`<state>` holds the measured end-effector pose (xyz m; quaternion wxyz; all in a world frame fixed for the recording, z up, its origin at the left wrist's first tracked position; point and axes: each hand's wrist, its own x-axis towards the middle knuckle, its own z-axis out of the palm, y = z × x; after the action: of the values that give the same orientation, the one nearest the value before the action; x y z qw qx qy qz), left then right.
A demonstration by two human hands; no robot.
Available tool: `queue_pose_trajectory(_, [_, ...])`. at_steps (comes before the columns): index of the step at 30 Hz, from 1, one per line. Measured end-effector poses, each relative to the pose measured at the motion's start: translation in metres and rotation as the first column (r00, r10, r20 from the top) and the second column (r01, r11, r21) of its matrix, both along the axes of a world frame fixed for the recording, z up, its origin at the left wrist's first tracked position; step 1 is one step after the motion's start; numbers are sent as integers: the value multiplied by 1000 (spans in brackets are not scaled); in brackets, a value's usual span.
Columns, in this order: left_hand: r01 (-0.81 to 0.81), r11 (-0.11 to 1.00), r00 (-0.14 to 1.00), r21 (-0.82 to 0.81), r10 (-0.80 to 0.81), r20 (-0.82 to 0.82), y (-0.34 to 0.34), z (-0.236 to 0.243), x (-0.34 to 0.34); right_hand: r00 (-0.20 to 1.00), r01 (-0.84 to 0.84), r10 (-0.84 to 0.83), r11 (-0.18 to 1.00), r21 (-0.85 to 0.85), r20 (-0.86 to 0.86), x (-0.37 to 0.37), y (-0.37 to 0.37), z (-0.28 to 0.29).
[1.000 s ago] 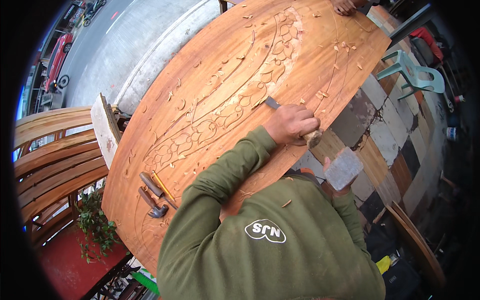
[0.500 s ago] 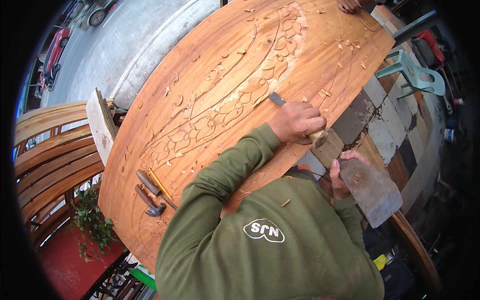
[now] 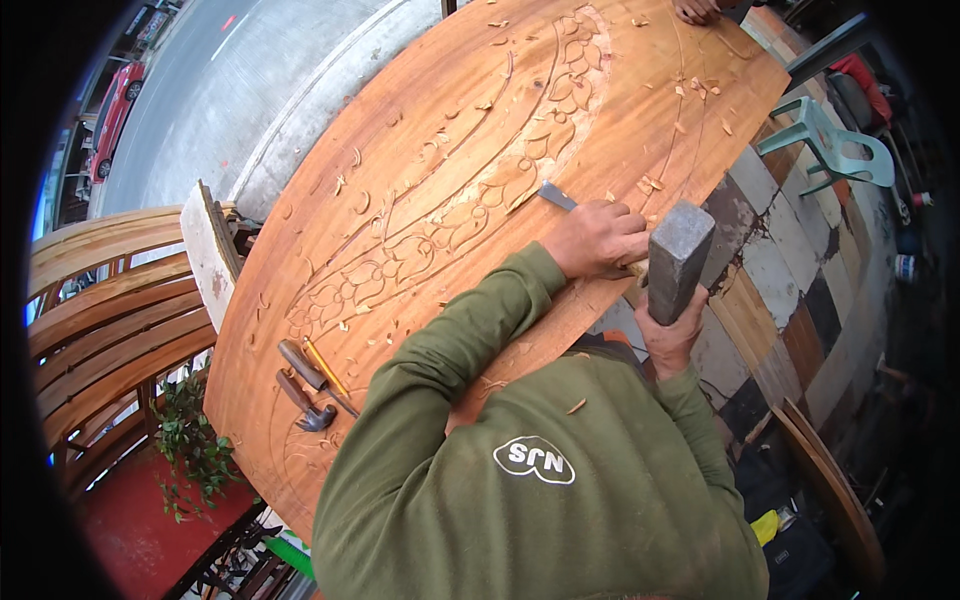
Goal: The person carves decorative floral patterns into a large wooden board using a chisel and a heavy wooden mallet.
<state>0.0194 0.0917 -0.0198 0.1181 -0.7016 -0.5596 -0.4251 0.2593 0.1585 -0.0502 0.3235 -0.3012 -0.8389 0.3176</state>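
Observation:
Bent over a large wooden panel (image 3: 440, 130) with carved leaves and flowers, I have my left hand (image 3: 596, 240) closed round a chisel (image 3: 556, 196). The flat metal blade rests at the edge of the carved band. A mallet (image 3: 678, 262) with a grey block head is gripped in my right hand (image 3: 672, 335). Its head is at the chisel's handle end and hides most of it; whether they touch I cannot tell. Wood shavings (image 3: 650, 185) lie scattered over the panel.
On the panel's left lie a small hammer (image 3: 308, 404), a brown-handled tool (image 3: 302, 362) and a yellow pencil (image 3: 326, 368). Another person's hand (image 3: 697, 10) rests at the far edge. A green plastic chair (image 3: 835, 150) stands right, a slatted wooden bench (image 3: 120, 300) left, beside a plant (image 3: 190, 450).
My right hand has swung the mallet up and leftward, from low on the right to the chisel's handle end. My left hand and the chisel stay nearly in place.

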Motion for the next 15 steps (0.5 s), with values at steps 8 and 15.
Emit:
queue_pose_trajectory(8, [-85,995,996,-59,85,-3,5,3,5,996,48,-45,998,-44,77,-10,-7,25])
queue_pose_trajectory(15, [-54,997,998,-63,52,-26,15,3,4,959,-79,-14,946,-316,-282,0,-4,16])
